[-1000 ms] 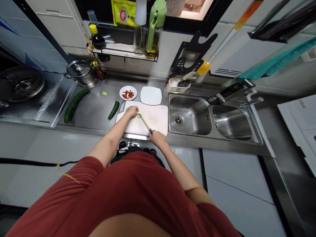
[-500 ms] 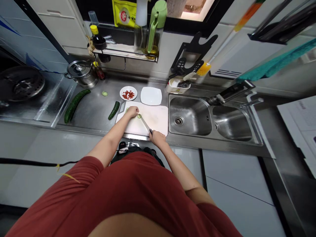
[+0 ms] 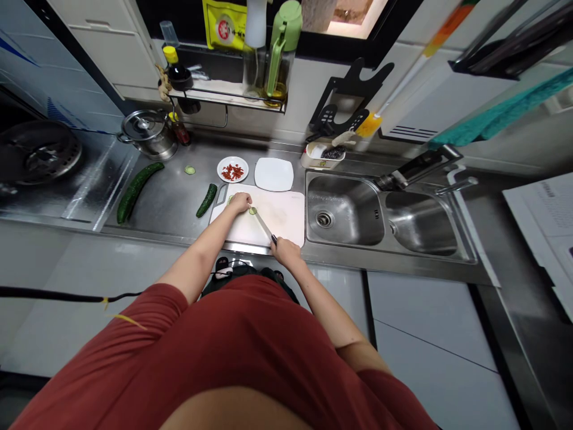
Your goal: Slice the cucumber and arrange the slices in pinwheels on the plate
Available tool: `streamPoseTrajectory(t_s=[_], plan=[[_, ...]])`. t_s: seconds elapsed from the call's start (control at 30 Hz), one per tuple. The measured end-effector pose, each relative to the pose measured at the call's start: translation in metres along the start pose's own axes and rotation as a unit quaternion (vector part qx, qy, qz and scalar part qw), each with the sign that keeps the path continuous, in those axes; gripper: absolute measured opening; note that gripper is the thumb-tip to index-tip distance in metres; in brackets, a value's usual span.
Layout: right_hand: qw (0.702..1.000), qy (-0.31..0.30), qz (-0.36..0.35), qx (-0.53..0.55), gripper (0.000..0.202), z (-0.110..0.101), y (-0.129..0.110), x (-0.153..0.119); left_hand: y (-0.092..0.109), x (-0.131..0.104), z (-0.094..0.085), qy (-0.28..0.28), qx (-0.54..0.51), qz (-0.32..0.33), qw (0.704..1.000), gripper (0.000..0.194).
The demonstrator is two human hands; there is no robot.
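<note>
My right hand (image 3: 285, 251) is wrapped around the black handle of a knife (image 3: 264, 225), its blade angled up and to the left over the white cutting board (image 3: 286, 215). At the blade's tip lies a cucumber slice (image 3: 253, 211). My left hand (image 3: 242, 202) is just beyond that slice, its fingers drawn together; whatever is in them is hidden. A bit of pale green cucumber shows beside it on the board's left side. Left of the board lies a short piece of cucumber (image 3: 206, 200), and farther left a long whole cucumber (image 3: 138, 191).
Behind the board are a plate of chopped red pieces (image 3: 244, 162) and a white square plate (image 3: 274, 174). A cucumber slice (image 3: 190, 170) lies on the steel counter. A lidded pot (image 3: 154, 140) stands back left; a double sink (image 3: 344, 209) adjoins the board's right.
</note>
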State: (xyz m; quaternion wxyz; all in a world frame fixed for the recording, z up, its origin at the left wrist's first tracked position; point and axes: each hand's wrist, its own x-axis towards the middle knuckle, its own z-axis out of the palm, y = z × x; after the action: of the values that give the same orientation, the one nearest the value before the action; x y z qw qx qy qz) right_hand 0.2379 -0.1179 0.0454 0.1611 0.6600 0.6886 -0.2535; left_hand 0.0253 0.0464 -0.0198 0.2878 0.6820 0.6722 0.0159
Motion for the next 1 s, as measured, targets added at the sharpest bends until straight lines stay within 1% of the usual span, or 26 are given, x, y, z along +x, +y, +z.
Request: streamPoseTrajectory(t_s=[0.23,0.33,0.73,1.0], plan=[[1.000,-0.015,0.006,0.000,0.043,0.006,0.012,-0.016,0.002,-0.003,-0.002,0.000,-0.005,0.000,1.000,0.022],[1.000,-0.018,0.007,-0.002,0.044,0.007,0.014,-0.019,0.003,-0.004,-0.003,-0.002,-0.006,-0.005,1.000,0.023],[1.000,0.001,-0.003,0.000,0.041,0.005,0.001,0.001,0.003,-0.004,-0.003,-0.002,-0.004,-0.008,1.000,0.023],[1.000,0.005,-0.004,0.001,0.042,0.003,-0.001,0.003,0.002,-0.002,-0.001,-0.001,-0.002,-0.006,1.000,0.022]])
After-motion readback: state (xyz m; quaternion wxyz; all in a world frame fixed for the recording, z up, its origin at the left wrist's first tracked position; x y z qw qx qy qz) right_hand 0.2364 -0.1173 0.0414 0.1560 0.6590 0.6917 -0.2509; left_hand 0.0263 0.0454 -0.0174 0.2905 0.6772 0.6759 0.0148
